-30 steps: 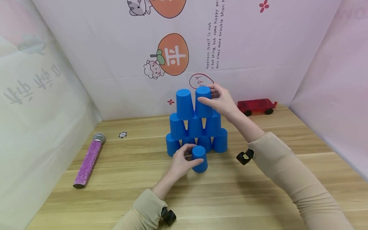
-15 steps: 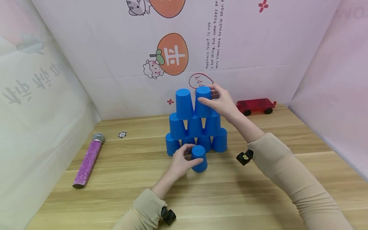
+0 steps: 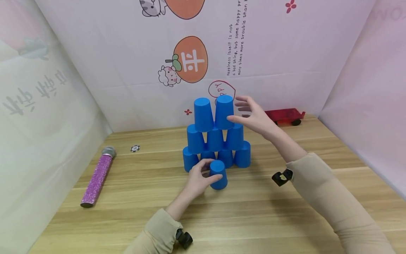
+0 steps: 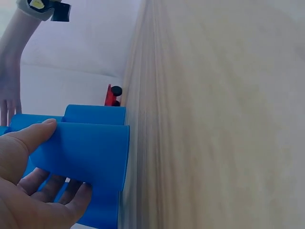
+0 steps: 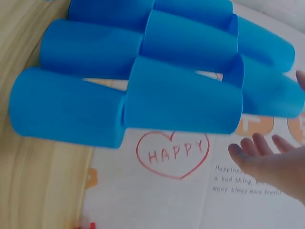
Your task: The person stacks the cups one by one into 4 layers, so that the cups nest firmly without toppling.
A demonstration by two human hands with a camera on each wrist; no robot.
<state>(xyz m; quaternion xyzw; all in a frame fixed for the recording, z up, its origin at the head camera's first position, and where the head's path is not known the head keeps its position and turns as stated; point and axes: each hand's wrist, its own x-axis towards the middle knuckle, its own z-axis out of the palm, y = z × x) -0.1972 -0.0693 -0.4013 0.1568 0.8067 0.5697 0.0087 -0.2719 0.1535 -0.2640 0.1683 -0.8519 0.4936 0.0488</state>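
Note:
Upside-down blue cups form a stepped stack (image 3: 215, 141), with several at the bottom, three above and two on top. In front of the stack my left hand (image 3: 197, 180) grips a single blue cup (image 3: 218, 173), thumb on the near side and fingers curled round the far side. The left wrist view shows this held cup (image 4: 86, 150) with its rim toward the table. My right hand (image 3: 256, 118) is just right of the top right cup (image 3: 224, 113), fingers spread and holding nothing. In the right wrist view a gap separates the right hand (image 5: 271, 164) from that cup (image 5: 272, 90).
A red toy wagon (image 3: 283, 115) stands behind the right hand at the back of the wooden table (image 3: 241, 218). On the left lie a purple glitter microphone (image 3: 98, 180) and a small poker chip (image 3: 135, 148). Printed white sheets (image 3: 127, 63) enclose the back and sides.
My right hand has let go of the top right cup and moved right, its fingers spreading. The left hand and its cup have shifted slightly left. The stack stays as it was.

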